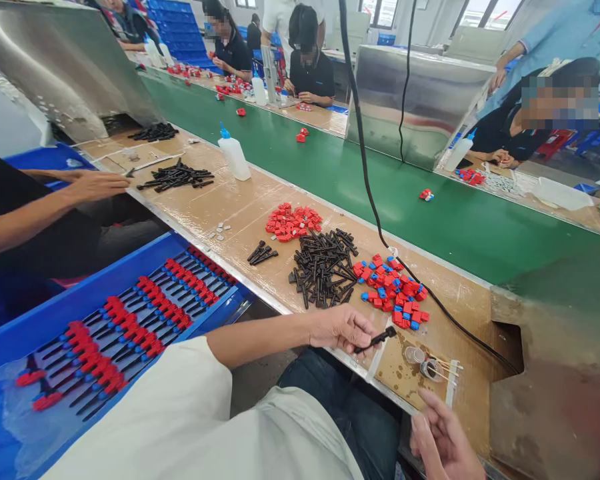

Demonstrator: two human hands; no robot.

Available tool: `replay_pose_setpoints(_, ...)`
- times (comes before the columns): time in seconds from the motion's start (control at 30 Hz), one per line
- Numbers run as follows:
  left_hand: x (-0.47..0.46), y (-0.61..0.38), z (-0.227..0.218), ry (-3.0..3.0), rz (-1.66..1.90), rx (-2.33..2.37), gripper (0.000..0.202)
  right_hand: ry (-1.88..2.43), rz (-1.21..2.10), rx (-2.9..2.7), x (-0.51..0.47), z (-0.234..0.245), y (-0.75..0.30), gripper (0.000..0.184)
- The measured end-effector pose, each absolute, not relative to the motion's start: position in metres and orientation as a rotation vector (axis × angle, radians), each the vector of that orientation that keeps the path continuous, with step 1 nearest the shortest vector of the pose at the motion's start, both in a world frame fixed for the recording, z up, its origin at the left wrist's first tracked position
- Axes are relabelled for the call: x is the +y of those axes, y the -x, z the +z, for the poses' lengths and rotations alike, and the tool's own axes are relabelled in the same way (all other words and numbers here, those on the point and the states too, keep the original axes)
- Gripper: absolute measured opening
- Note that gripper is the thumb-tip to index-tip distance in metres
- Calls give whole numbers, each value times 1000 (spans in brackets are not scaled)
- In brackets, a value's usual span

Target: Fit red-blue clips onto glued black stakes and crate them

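Observation:
Over the table's near edge, my left hand [344, 330] is closed on a slim black plastic piece [379, 338], its wider end pointing right. My right hand [444, 437] is at the lower right with its fingers apart, and nothing shows in it. Just beyond that hand, small clear cups [431, 369] stand on a stained brown board [397, 370], with several thin sticks [449, 365] leaning out of one cup. A pile of black plastic pieces [325, 263] lies beyond my left hand. Red-and-blue blocks [395, 290] lie to its right, and red blocks [293, 221] behind it.
A blue tray [180, 241] at the left holds rows of red-and-black assemblies. A white bottle [235, 157] stands near the green belt [320, 150]. A black cable [363, 143] hangs down across the table. A co-worker's hands [93, 187] are at the left; others sit opposite.

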State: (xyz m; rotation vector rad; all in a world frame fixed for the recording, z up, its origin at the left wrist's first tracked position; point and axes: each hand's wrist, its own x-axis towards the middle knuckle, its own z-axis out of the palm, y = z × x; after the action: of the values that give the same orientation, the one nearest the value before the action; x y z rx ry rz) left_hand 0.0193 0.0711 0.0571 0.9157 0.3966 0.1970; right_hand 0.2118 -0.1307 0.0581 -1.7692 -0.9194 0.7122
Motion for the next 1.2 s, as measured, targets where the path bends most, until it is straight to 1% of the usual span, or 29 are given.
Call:
replay_pose_setpoints(0.07, 49, -28, 49, -755, 119, 316, 55, 1609, 909, -895, -110, 64, -203, 57)
replay_pose_setpoints(0.13, 33, -36, 42, -700, 58, 285, 53, 1485, 1068, -828, -93, 66, -199, 60)
replay_pose_setpoints(0.23, 23, -45, 34, -676, 11, 279, 51, 1420, 1222, -755, -84, 62, -199, 56)
replay_pose_setpoints(0.3, 22, -48, 32, -671, -17, 271, 51, 1434, 1229, -806, -87, 57, -199, 53)
replay_pose_setpoints(0.4, 20, -52, 32, -717, -36, 267, 53, 1526, 1094, -999, -100, 52, -199, 47)
replay_pose_setpoints(0.47, 17, -52, 31, -764, -25, 274, 54, 1594, 1002, -1073, -112, 52, -203, 46)
replay_pose_setpoints(0.53, 14, -51, 29, -781, -1, 298, 54, 1733, 790, -988, -125, 55, -213, 53)
replay_pose_setpoints(0.63, 14, -48, 24, -725, 36, 338, 53, 2021, 254, -726, -135, 55, -240, 68)
replay_pose_setpoints(0.67, 15, -48, 22, -703, 46, 346, 52, 2073, 169, -676, -135, 53, -251, 73)
replay_pose_setpoints(0.73, 15, -50, 21, -672, 56, 352, 50, 2064, 272, -654, -128, 44, -269, 84)
replay_pose_setpoints(0.8, 15, -54, 20, -657, 52, 356, 48, 1968, 459, -646, -117, 32, -279, 86)
replay_pose_setpoints(0.87, 13, -59, 18, -642, 45, 357, 49, 1877, 543, -632, -106, 20, -283, 80)
replay_pose_setpoints(0.97, 13, -63, 14, -621, 63, 363, 50, 1809, 535, -624, -94, 12, -282, 64)
replay_pose_setpoints(1.07, 15, -63, 10, -608, 82, 384, 51, 1770, 515, -711, -89, 15, -282, 49)
replay_pose_setpoints(1.2, 17, -63, 6, -593, 84, 399, 52, 1793, 436, -939, -84, 25, -281, 41)
